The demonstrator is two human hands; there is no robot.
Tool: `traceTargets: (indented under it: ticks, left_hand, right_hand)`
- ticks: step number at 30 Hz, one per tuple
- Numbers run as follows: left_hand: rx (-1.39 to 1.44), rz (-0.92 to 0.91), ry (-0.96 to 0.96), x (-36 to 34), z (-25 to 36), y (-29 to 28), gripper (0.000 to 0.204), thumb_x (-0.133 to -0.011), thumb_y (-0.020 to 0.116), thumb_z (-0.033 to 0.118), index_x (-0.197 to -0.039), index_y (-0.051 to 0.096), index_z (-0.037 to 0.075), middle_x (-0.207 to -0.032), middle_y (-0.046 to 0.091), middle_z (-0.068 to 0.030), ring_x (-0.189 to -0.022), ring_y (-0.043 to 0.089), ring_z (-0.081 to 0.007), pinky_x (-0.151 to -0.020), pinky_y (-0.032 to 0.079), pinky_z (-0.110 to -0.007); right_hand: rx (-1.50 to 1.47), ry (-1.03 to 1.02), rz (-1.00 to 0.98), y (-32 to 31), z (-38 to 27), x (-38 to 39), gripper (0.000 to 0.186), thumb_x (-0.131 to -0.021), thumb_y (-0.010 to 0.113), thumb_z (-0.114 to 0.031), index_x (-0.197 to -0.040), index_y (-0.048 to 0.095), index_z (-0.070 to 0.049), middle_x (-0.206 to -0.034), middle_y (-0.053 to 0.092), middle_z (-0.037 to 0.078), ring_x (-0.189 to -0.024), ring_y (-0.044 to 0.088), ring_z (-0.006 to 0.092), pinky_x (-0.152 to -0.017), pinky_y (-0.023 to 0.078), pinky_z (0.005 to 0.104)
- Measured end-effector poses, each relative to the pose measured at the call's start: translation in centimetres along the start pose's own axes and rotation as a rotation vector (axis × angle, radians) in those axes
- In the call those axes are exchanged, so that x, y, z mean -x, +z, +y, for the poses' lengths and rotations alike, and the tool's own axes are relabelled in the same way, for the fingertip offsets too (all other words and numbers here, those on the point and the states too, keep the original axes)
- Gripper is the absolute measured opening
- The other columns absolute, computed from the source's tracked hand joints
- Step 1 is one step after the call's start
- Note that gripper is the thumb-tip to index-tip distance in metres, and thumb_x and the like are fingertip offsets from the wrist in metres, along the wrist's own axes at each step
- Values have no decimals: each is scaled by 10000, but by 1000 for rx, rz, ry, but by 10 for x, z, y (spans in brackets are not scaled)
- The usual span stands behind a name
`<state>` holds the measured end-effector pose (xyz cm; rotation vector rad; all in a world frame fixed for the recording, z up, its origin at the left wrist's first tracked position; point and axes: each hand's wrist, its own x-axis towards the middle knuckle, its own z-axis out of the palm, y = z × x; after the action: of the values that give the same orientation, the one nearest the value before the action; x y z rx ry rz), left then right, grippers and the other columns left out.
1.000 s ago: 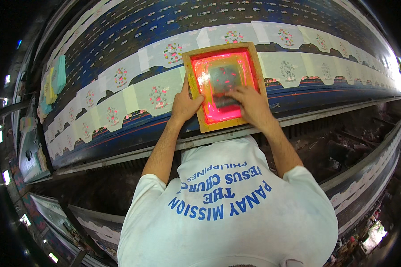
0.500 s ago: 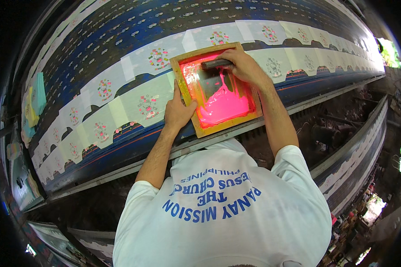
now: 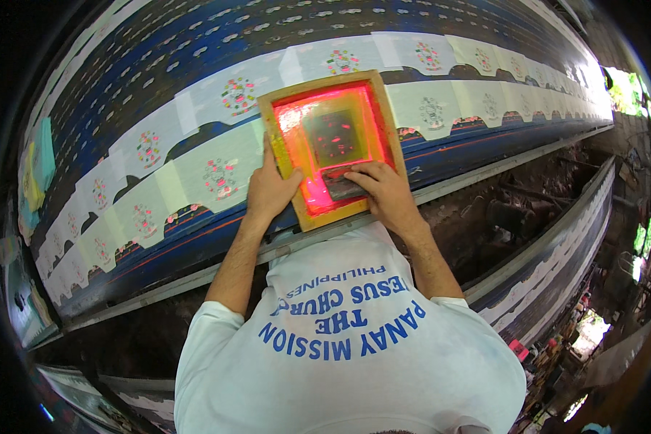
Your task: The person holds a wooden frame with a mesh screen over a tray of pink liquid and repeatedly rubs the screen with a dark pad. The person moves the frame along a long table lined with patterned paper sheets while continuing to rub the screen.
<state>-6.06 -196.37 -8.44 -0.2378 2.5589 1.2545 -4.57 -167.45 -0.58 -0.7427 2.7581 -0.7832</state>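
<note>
A wooden screen-printing frame (image 3: pixel 318 85) lies tilted over the front row of pale fabric pieces on the long table. My left hand (image 3: pixel 271 189) grips its left rim, with the thumb over the wood and the fingers along the outer side. Inside the frame, my right hand (image 3: pixel 385 189) is closed on a dark squeegee (image 3: pixel 338 185) near the close end of the screen. Bright pink ink (image 3: pixel 315 192) shows beside the squeegee and along the inner edges. Small pink marks dot the dark mesh window (image 3: pixel 336 136). Fabric under the frame is hidden.
Pale fabric pieces with printed figures (image 3: pixel 220 178) run in two rows along the dark blue table (image 3: pixel 217 61). A metal rail (image 3: pixel 484 170) borders its near edge. Coloured cloths (image 3: pixel 37 170) hang at the far left. Another long table (image 3: pixel 550 271) stands at the right.
My right hand has drawn the squeegee from the far end of the screen toward me. The pink pool no longer covers the mesh window. The left hand keeps its hold on the frame.
</note>
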Motion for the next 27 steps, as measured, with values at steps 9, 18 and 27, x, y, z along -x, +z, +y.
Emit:
traceTargets:
  ticks: [9, 18, 27]
  left_hand:
    - [110, 130, 157, -2, 68, 37, 1136, -937, 805, 183, -1801, 82, 37, -1168, 846, -222, -985, 848, -368, -856, 678, -443]
    - [149, 54, 75, -56, 172, 158, 1159, -929, 815, 198, -1799, 70, 25, -1127, 853, -204, -904, 850, -343, -806, 675, -433]
    - [255, 36, -19, -65, 185, 184, 1092, -944, 804, 145, -1809, 140, 73, -1235, 844, -191, -1008, 852, -302, -910, 674, -416]
  right_hand:
    - [-73, -47, 44, -48, 59, 14, 549, -832, 698, 91, -1346, 769, -87, -1353, 733, 107, -1267, 671, 337, -1095, 567, 455]
    - [-13, -22, 86, -125, 196, 52, 492, -864, 679, 69, -1323, 777, -77, -1352, 735, 98, -1254, 674, 334, -1090, 582, 454]
    - [20, -50, 66, -132, 228, 65, 528, -864, 709, 26, -1372, 753, -111, -1403, 702, 64, -1293, 649, 315, -1087, 586, 442]
